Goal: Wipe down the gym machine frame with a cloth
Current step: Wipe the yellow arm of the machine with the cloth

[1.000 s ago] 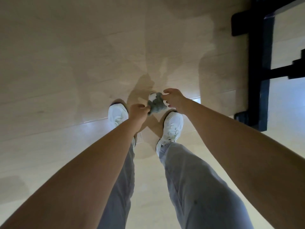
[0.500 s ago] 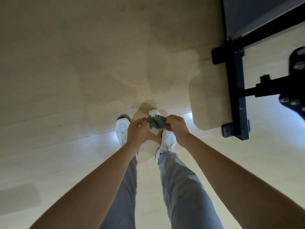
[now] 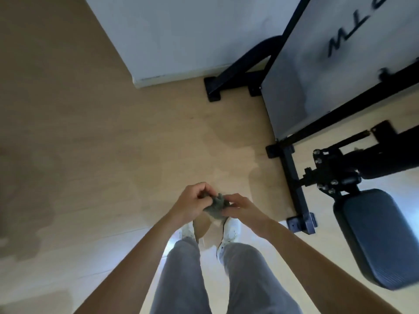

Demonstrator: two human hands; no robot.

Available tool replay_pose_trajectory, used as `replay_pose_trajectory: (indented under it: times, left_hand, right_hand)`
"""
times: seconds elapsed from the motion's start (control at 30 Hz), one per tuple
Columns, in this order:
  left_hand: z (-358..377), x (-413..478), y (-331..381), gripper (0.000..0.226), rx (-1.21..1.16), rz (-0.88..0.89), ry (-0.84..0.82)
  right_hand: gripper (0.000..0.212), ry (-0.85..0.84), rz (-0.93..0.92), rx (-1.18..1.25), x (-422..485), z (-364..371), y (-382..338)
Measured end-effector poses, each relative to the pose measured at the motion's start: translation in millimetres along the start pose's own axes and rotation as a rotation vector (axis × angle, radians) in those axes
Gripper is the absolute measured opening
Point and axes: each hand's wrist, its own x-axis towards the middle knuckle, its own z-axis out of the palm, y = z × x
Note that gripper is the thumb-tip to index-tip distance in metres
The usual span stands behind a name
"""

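The person is standing on the light wooden floor (image 3: 90, 155) and looking down, with both forearms reaching into the centre of the frame.

1. The left hand (image 3: 192, 205) is gripping the cloth (image 3: 216, 207). Its fingers are curling tightly round the cloth's left end.
2. The right hand (image 3: 243, 208) is pinching the right edge of the cloth between thumb and bent fingers.
3. The cloth, a small grey-green piece, is bunching up between the two hands. It is hanging in the air just below the frame's centre, above the white shoes (image 3: 231, 230), and touching nothing but the hands.

The gym machine frame (image 3: 294, 184) is occupying the right side of the frame. Its black base bar is lying on the floor and running from centre right down to a foot at lower right. The cloth and both hands are staying well apart from it, to its left.

A dark padded rest (image 3: 381, 236) is projecting from the frame's bolted bracket at lower right. A grey panel (image 3: 317, 64) bearing dark lettering is rising at upper right, edged by black tubing. A second black foot (image 3: 213, 91) is sitting on the floor at upper centre, beside the base of a white wall (image 3: 181, 30).

Grey trousers (image 3: 181, 279) are filling the bottom centre of the frame.
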Motion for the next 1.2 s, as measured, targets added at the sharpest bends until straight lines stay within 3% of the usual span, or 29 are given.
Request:
replay_pose_trajectory:
  times: [0.1, 0.33, 0.43, 0.57, 0.7, 0.77, 0.83, 0.9, 1.0, 1.07, 1.2]
  left_hand:
    - [-23.1, -35.4, 52.7, 0.033, 0.078, 0.091, -0.04]
    - [-63.0, -97.7, 148.5, 0.027, 0.298, 0.341, 0.021]
    - [-74.1, -109.9, 171.9, 0.04, 0.477, 0.364, -0.023]
    - [-78.8, -113.1, 200.9, 0.017, 0.764, 0.446, -0.027]
    - [-74.2, -109.9, 231.6, 0.03, 0.719, 0.453, 0.033]
    - [-71.3, -108.5, 243.9, 0.025, 0.633, 0.442, 0.022]
    - [-68.5, -104.8, 255.9, 0.021, 0.585, 0.454, 0.019]
    - [-66.5, -98.0, 271.0, 0.019, 0.57, 0.49, 0.069]
    - [-67.2, -82.5, 308.0, 0.013, 0.584, 0.583, 0.22]
    - [-69.1, -69.3, 337.2, 0.016, 0.596, 0.642, 0.326]
    - [-77.1, -34.9, 403.2, 0.004, 0.526, 0.695, 0.419]
  right_hand:
    - [0.035, 0.088, -0.16, -0.044, -35.2, 1.2, -41.5]
    - [0.009, 0.307, -0.456, -0.353, -97.7, -0.5, -123.0]
    - [0.012, 0.367, -0.483, -0.453, -115.3, -2.8, -144.4]
    - [0.016, 0.372, -0.463, -0.558, -127.9, -17.3, -162.8]
    - [0.026, 0.389, -0.471, -0.582, -138.8, -42.0, -173.3]
    - [0.022, 0.351, -0.473, -0.541, -145.3, -53.4, -177.8]
    - [0.032, 0.33, -0.482, -0.541, -150.1, -66.8, -183.7]
    - [0.024, 0.344, -0.49, -0.55, -152.4, -82.5, -190.6]
    - [0.006, 0.428, -0.476, -0.61, -152.9, -109.1, -205.5]
    - [0.008, 0.495, -0.472, -0.611, -152.1, -127.4, -219.5]
    - [0.014, 0.663, -0.507, -0.392, -145.5, -162.8, -269.0]
